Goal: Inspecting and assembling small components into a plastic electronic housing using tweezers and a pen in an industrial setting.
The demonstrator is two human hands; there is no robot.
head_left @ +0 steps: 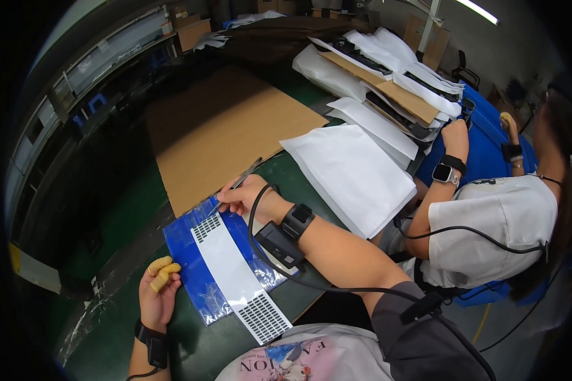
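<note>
My right hand (pixel 255 195) grips a pair of metal tweezers (pixel 239 181), whose tips point down at the far end of a white strip sheet (pixel 230 257). Small dark rectangular stickers fill a grid at each end of that sheet; its middle is plain white. Under the sheet lies a blue board (pixel 200 289) with clear film or tape on it. By the board's left edge my left hand (pixel 157 298) is closed, with yellow finger cots on the curled fingers. Whether something small is pinched there is hidden.
A large brown cardboard sheet (pixel 229 127) lies beyond the blue board on the green table (pixel 210 352). White foam sheets (pixel 356 174) lie at the right, near a stack of wrapped dark parts (pixel 388 76). A co-worker (pixel 483 228) sits close on the right, beside blue bins. A black cable runs along my right arm.
</note>
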